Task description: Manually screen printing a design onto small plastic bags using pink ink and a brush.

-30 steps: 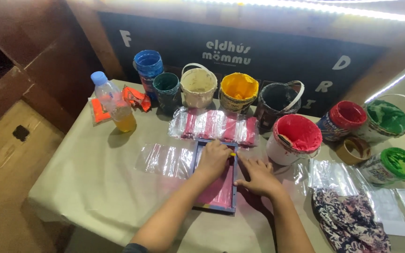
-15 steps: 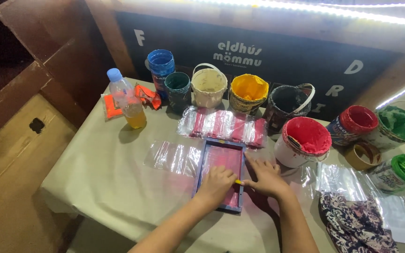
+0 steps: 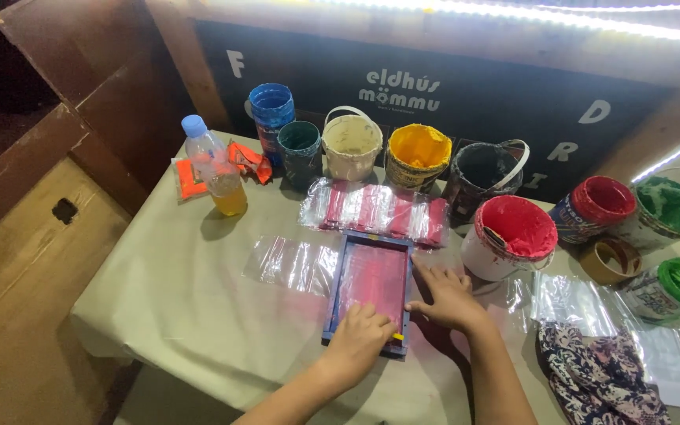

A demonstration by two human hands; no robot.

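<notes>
Printing screen frame (image 3: 371, 290): blue-edged, long axis running away from the person, just left of the red paint bucket (image 3: 509, 236). Left hand (image 3: 360, 340) closed over its near end; right hand (image 3: 450, 297) flat, fingers spread, against its right edge.

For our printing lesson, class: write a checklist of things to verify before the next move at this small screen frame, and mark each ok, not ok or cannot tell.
1. Left hand inside the screen frame, at its near end: ok.
2. Right hand flat on the frame's right edge, steadying it: ok.
3. Yellow-tipped tool under the left hand, grip: cannot tell, mostly hidden.
4. Red paint bucket apart from the right hand: ok.
5. Clear plastic sheet lies flat left of the frame: ok.
6. Table cover beside the frame free of paint: not ok, pink smear near the frame.
</notes>
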